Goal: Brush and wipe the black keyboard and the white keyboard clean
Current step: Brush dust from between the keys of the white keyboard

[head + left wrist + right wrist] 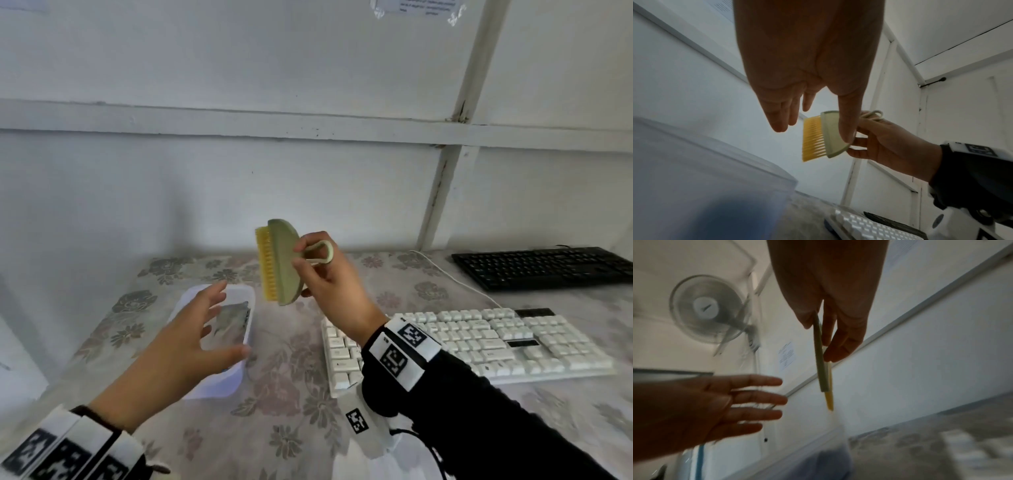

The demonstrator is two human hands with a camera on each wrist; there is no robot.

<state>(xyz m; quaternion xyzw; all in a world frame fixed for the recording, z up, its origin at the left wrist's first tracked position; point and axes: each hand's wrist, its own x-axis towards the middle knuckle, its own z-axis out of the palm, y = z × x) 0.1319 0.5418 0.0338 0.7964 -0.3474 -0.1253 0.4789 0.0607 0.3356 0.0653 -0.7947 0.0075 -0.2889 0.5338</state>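
My right hand (320, 274) holds a green brush (284, 262) with yellow bristles up in the air, gripping its looped handle, bristles facing left. The same brush (823, 135) shows in the left wrist view, and edge-on as a thin brush (821, 360) in the right wrist view. My left hand (202, 329) hovers open with fingers spread, left of and below the brush, above a clear plastic tub (248, 298). The white keyboard (479, 342) lies on the table at the right, partly under my right wrist. The black keyboard (544, 267) lies behind it at the far right.
The table has a floral cloth (291, 394). The tub holds a crumpled grey cloth (233, 318). A white cable (455, 277) runs from the white keyboard toward the wall. A wall fan (709, 308) appears in the right wrist view.
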